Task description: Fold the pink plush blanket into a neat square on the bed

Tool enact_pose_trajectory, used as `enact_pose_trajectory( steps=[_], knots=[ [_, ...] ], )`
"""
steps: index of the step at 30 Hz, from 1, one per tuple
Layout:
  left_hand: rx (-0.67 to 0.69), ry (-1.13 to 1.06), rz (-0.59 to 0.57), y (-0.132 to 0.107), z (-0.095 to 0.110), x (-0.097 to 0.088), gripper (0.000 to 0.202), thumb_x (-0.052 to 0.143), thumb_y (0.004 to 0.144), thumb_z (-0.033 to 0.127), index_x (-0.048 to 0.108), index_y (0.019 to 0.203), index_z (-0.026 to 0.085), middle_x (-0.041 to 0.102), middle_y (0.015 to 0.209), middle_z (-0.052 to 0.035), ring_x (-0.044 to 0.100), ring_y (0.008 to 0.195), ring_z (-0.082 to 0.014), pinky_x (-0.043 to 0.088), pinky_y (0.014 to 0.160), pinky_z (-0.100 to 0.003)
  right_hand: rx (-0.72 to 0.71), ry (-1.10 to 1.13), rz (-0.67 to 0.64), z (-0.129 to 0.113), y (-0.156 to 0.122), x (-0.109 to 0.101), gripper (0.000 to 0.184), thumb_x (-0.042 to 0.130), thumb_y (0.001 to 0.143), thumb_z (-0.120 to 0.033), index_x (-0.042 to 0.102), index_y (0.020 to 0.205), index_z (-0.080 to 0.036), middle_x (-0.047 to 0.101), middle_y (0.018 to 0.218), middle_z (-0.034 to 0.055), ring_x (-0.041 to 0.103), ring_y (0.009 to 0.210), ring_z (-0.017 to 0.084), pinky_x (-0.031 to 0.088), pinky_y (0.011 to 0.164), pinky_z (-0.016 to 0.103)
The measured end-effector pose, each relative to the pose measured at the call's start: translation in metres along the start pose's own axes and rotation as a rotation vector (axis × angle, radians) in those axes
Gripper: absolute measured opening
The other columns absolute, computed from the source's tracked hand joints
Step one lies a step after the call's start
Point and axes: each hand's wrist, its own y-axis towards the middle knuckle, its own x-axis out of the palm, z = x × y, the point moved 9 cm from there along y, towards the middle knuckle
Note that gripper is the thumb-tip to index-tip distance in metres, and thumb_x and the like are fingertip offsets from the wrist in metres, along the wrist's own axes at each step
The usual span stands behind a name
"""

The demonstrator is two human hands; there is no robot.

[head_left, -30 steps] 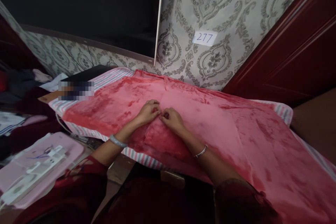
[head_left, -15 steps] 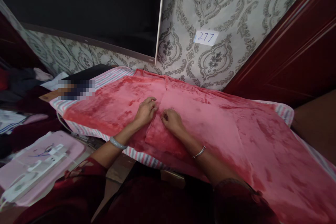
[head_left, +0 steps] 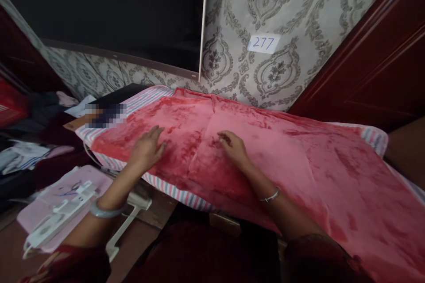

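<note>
Left hand (head_left: 145, 151) and right hand (head_left: 234, 148) have parted over the red blanket (head_left: 279, 150), fingers (head_left: 154, 133) loosely spread, empty.

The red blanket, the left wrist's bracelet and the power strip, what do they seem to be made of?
Red blanket: plush fabric, probably synthetic; its pile shows light and dark brushed patches.
Bracelet: perhaps polished stone or glass, from its smooth pale band; plastic is possible.
Power strip: probably smooth, hard plastic, judging by its even white colour and moulded shape.
</note>
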Motion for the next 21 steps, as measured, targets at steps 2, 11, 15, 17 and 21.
enact_pose_trajectory(
  steps=[2,11,15,17,21],
  knots=[
    [0.132,0.028,-0.024,-0.005,0.032,0.007,0.042,0.046,0.096,0.036,0.066,0.129,0.018,0.063,0.143,-0.0163,0.062,0.129,-0.0327,0.047,0.110,-0.051,-0.014,-0.022,0.000,0.000,-0.007,-0.013,0.031,0.056,0.084,-0.026,0.072,0.110,-0.023,0.075,0.110,0.0078,0.070,0.097,0.021,0.057,0.087,0.036],
    [0.565,-0.163,-0.338,-0.023,0.159,0.087,0.066,0.049,0.100,0.054,0.043,0.157,0.021,0.035,0.167,-0.0145,0.025,0.158,-0.0305,0.014,0.129,-0.057,-0.018,-0.548,-0.038,0.015,-0.066,-0.097,0.049,0.052,0.095,-0.040,0.064,0.138,-0.021,0.065,0.140,0.0141,0.058,0.131,0.030,0.043,0.115,0.051],
    [0.468,-0.261,-0.424,-0.017,0.138,0.115,0.066,0.052,0.096,0.058,0.049,0.153,0.024,0.037,0.166,-0.0144,0.027,0.156,-0.0345,0.023,0.125,-0.059,0.192,-0.799,-0.078,0.055,-0.097,-0.136,0.052,0.053,0.097,-0.041,0.059,0.146,-0.024,0.050,0.156,0.0143,0.043,0.146,0.035,0.035,0.118,0.059],
    [0.420,-0.352,-0.396,-0.009,0.126,0.117,0.065,0.053,0.095,0.059,0.053,0.151,0.026,0.036,0.167,-0.0127,0.027,0.157,-0.0343,0.024,0.126,-0.058,0.285,-0.844,-0.090,0.075,-0.108,-0.153,0.052,0.053,0.098,-0.041,0.058,0.147,-0.025,0.046,0.160,0.0141,0.038,0.149,0.035,0.033,0.118,0.060],
    [0.118,-0.610,-0.311,0.023,0.094,0.116,0.070,0.069,0.083,0.061,0.060,0.142,0.026,0.042,0.164,-0.0132,0.030,0.155,-0.0378,0.022,0.127,-0.056,0.405,-0.834,0.016,0.102,-0.114,-0.190,0.059,0.056,0.096,-0.041,0.054,0.150,-0.017,0.041,0.162,0.0196,0.033,0.153,0.035,0.033,0.120,0.056]
  ],
)
